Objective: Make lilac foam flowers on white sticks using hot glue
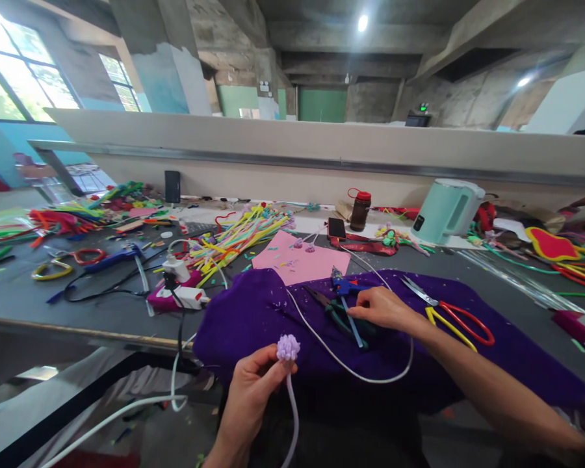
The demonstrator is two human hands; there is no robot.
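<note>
My left hand pinches a lilac flower head of small fuzzy loops just under its bloom. Its pale lilac stem hangs down below the fingers. Over the purple cloth, my right hand is closed at the rear of a blue hot glue gun, thumb and fingertips against the glue stick that sticks out of it. The fingers partly cover the gun's handle. Dark-handled pliers lie beside and under the gun. A white cord loops across the cloth between my hands.
Scissors with red and yellow handles lie right of my right hand on the purple cloth. Behind are a pink sheet with lilac flowers, a phone, a bottle and a mint kettle. Power strips and pipe cleaners lie left.
</note>
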